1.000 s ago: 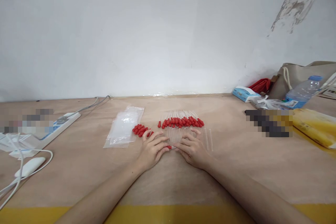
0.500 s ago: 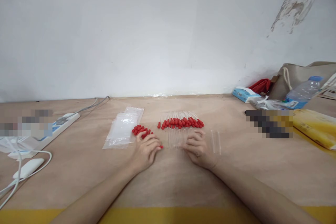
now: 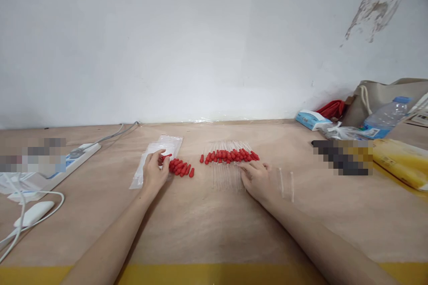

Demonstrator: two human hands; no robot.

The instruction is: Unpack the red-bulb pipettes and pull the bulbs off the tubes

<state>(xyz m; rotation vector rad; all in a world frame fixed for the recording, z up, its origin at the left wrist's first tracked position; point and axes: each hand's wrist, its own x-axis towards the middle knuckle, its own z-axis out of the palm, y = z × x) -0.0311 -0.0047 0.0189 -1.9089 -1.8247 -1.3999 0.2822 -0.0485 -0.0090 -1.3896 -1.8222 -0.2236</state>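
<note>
My left hand point(image 3: 155, 170) is closed in a pinch on a red rubber dropper bulb point(image 3: 166, 156), above the edge of the clear plastic bags point(image 3: 142, 171). Just right of it lies a pile of loose red bulbs point(image 3: 180, 167). My right hand point(image 3: 259, 181) has its thumb and fingers together at the right end of a row of thin clear tubes point(image 3: 224, 177), seemingly on one tube; the fingertips partly hide it. Behind that row lie droppers with red bulbs point(image 3: 230, 156), their clear stems pointing to the wall. Two separate tubes point(image 3: 286, 185) lie right of my right hand.
At left are a white power strip point(image 3: 85, 151), cables and a white adapter point(image 3: 33, 213). To the right stand a blue tissue box point(image 3: 312, 119), a plastic bottle point(image 3: 388, 116), a yellow pack point(image 3: 397, 160) and a blurred dark object point(image 3: 341, 156). A wall closes the back.
My left hand has moved left and away from me with a red bulb, uncovering the pile. My right hand has shifted slightly right and farther back; the two separate tubes now lie farther right.
</note>
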